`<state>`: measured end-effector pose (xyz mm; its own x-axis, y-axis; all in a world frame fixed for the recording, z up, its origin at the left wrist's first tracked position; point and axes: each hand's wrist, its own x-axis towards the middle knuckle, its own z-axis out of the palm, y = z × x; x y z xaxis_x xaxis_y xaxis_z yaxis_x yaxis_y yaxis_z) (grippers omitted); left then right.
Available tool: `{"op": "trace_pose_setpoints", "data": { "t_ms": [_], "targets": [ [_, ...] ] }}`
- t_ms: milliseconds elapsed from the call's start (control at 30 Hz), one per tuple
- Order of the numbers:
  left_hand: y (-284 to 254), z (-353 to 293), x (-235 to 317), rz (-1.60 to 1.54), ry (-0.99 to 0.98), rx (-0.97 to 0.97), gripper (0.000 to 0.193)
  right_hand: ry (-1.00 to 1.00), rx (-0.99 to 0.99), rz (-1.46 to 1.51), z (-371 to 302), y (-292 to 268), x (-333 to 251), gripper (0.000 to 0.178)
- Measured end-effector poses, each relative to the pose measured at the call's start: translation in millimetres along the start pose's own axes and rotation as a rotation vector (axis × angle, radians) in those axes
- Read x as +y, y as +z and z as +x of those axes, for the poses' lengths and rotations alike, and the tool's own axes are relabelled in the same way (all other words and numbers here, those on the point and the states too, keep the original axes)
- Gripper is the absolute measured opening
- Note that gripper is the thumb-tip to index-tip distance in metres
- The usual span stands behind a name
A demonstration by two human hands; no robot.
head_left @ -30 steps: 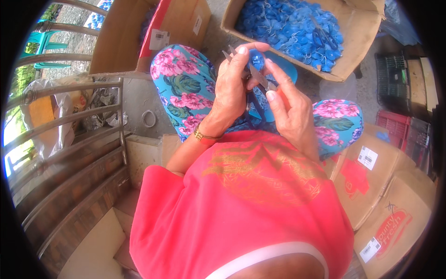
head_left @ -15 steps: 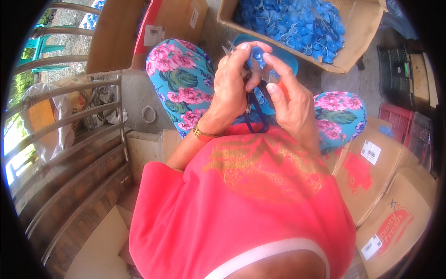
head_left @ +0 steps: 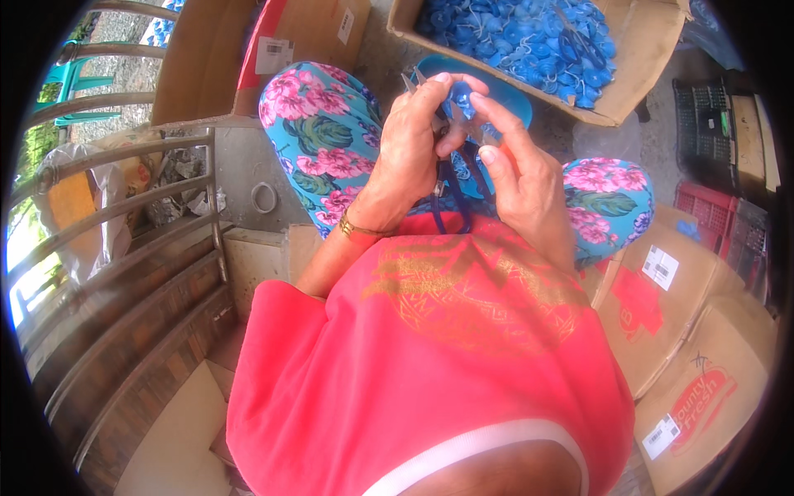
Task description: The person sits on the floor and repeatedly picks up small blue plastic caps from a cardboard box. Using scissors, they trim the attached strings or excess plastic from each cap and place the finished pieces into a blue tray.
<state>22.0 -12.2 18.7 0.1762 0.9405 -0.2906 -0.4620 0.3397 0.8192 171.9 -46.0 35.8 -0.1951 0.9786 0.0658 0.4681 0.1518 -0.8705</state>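
Observation:
My left hand (head_left: 405, 149) is closed around a pair of scissors (head_left: 444, 190), their dark blue handles hanging toward my shirt. The metal tips stick out past the fingers, up and to the left. At my left fingertips sits a small blue cup-like piece (head_left: 461, 99), partly covered by fingers. My right hand (head_left: 529, 178) curls in from the other side, its index fingertip against that piece. Its thumb is lower, beside something pale and thin that I cannot make out. A blue basin (head_left: 514, 103) lies below my hands, between my knees.
Ahead on the right, a cardboard box (head_left: 641, 91) holds many blue pieces with white strings and another dark-handled pair of scissors (head_left: 581, 48). Another carton (head_left: 318, 50) stands at the upper left. A metal-railed bench (head_left: 124, 223) is on my left; flattened cartons (head_left: 662, 306) and crates (head_left: 703, 207) are on my right.
Both hands keep nearly the same pose on the scissors and the blue piece. The right fingers have shifted very slightly, and the whole view has moved a little.

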Motion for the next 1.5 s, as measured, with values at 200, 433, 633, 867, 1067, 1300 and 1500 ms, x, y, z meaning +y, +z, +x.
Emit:
{"op": "trace_pose_setpoints", "data": {
  "t_ms": [200,433,633,867,1067,1300,1500],
  "targets": [
    [0,-3,-6,-0.090,-0.074,0.004,0.036,-0.042,0.088,-0.019,-1,11,10,0.036],
    [-3,1,-16,-0.053,-0.012,0.001,0.039,-0.086,0.142,-0.078,2,16,17,0.030],
    [5,1,-24,0.175,0.093,0.042,0.044,0.052,0.119,0.215,3,15,27,0.027],
    [-7,11,-14,0.049,0.026,-0.065,0.044,0.298,-0.047,0.519,-5,1,18,0.039],
    [-4,13,-6,0.148,-0.019,0.044,0.048,0.039,0.005,0.052,-5,0,14,0.041],
    [0,12,-6,0.211,-0.049,0.149,0.050,0.087,-0.090,-0.005,-5,-5,0,0.047],
    [2,8,-1,0.238,-0.077,0.158,0.050,0.009,-0.031,0.071,-6,2,7,0.049]
  ]
}}
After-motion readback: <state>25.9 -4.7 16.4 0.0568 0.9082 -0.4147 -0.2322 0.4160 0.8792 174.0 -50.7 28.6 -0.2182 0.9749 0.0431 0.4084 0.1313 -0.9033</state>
